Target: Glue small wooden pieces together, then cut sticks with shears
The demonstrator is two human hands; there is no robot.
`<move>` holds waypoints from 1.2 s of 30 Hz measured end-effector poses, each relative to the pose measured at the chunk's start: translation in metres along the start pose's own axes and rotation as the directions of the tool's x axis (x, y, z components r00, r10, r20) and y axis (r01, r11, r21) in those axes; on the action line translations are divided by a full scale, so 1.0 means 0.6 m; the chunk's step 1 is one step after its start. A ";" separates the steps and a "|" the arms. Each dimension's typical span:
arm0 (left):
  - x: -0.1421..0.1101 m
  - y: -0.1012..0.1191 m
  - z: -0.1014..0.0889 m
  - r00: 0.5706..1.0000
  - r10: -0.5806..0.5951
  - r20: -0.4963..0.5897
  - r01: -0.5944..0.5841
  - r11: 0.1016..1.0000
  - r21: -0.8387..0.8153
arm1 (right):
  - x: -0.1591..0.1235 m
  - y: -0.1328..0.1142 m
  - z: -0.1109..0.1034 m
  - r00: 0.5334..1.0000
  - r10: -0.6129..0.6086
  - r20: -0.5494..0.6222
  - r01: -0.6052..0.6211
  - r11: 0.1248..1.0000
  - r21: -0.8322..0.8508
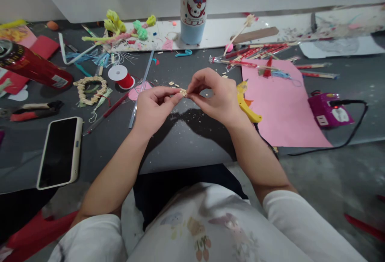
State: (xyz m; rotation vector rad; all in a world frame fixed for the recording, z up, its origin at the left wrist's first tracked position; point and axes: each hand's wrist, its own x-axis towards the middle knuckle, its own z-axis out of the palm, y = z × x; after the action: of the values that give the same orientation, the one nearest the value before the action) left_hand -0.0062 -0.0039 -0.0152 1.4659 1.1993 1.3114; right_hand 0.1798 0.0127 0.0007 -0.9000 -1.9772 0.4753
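Between my two hands, above the grey table [168, 153], is a small cluster of pale wooden pieces [183, 92]. My left hand [155, 107] pinches its left side between thumb and forefinger. From the other side, the fingertips of my right hand [215, 95] are pressed together at its edge; whether they hold a separate piece cannot be made out. Several loose pale wooden bits [173, 84] lie just behind the fingertips. Left of my left hand are a clear ruler [142, 89], a red thread spool [124, 78] and a ring of similar wooden pieces [92, 90].
A yellow glue gun [248, 103] and pink paper [291, 109] lie right, near a purple box [329, 109] with a black cable. Left are a phone [59, 151], pliers [33, 110] and a red can [36, 67]. A bottle [194, 13] stands behind.
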 end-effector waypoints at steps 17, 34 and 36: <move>0.001 0.017 -0.007 0.996 -0.035 0.077 0.027 0.995 0.095 | 0.011 0.029 -0.011 0.987 -0.101 0.125 0.068 0.967 0.245; 0.005 0.017 -0.013 0.981 -0.065 0.182 0.048 0.994 0.099 | 0.012 0.036 -0.008 0.982 -0.117 0.149 0.073 0.960 0.271; 0.005 0.017 -0.013 0.981 -0.096 0.171 0.088 0.995 0.055 | 0.011 0.036 -0.008 0.987 -0.095 0.126 0.058 0.959 0.276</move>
State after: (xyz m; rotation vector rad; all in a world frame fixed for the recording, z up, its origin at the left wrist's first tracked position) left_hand -0.0124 -0.0032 -0.0034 1.5069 1.1754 1.0768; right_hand 0.1903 0.0320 -0.0065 -0.6298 -2.0013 0.7610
